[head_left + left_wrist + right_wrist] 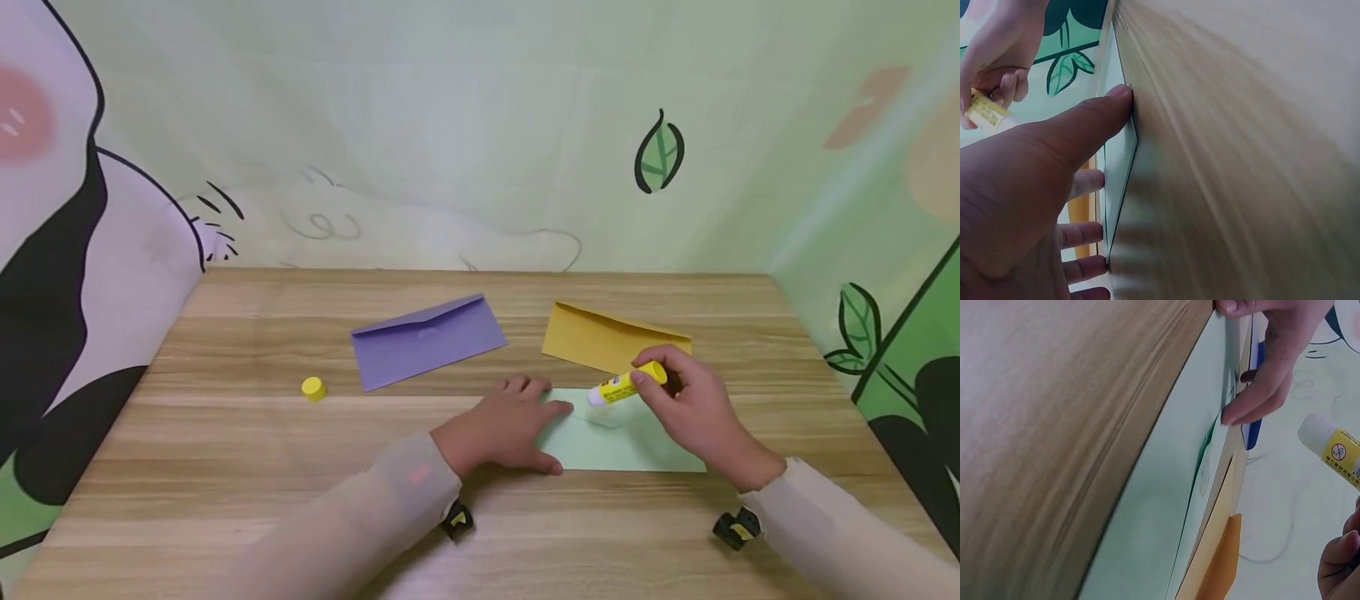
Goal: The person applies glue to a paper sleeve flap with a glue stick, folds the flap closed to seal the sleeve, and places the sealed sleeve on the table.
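A pale green envelope (630, 450) lies flat near the middle right of the table, its pointed flap facing up. My left hand (510, 427) rests on its left end with fingers spread, the thumb at the near edge. Between the thumb and fingers of my right hand (701, 410) is a yellow glue stick (622, 386), its cap off. The white tip points down and left over the flap. In the right wrist view the glue stick (1338, 453) is apart from the envelope (1154, 487), and a small wet-looking mark shows on the flap.
Behind lie a purple envelope (435, 343) at left and an orange-yellow envelope (588, 340) at right, the latter partly behind my right hand. A small yellow cap (313, 388) stands on the wooden table (225, 467) at left. A printed cloth backdrop (450, 125) borders the table.
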{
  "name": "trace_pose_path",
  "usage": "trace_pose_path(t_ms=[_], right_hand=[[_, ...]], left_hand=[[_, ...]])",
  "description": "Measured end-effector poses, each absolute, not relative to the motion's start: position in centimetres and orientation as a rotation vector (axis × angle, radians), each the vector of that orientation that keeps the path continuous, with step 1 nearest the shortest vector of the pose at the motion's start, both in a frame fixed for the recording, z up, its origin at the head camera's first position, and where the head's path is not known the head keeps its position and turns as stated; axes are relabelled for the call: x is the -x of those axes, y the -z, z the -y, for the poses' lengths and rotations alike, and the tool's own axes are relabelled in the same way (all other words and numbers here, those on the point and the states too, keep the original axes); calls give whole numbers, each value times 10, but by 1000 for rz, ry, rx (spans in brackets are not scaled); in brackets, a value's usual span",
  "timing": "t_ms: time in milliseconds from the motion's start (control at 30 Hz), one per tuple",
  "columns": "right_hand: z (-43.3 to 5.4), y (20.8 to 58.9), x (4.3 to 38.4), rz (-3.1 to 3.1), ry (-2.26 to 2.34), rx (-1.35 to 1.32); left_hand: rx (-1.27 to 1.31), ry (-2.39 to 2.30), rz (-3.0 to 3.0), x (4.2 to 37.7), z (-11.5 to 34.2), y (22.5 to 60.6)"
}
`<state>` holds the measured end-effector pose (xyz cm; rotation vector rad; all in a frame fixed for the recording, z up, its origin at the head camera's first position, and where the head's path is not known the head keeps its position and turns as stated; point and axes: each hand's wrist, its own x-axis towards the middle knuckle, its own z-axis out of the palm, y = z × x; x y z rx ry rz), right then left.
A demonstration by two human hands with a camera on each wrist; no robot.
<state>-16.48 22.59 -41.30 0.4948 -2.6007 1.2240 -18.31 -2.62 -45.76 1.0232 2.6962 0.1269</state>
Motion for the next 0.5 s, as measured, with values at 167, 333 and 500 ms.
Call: trace_pose_path(t_ms=[167, 333, 500], right_hand=[[-230, 413, 166, 2590, -1191, -494], [-234, 413, 167, 2572, -1193, -471], [-238, 414, 166, 2559, -1214, -463]], left_hand=[[-1004, -98, -2697, 188, 13, 454], [-990, -90, -2695, 196, 9, 455], [-999, -157, -2705, 201, 8, 457]])
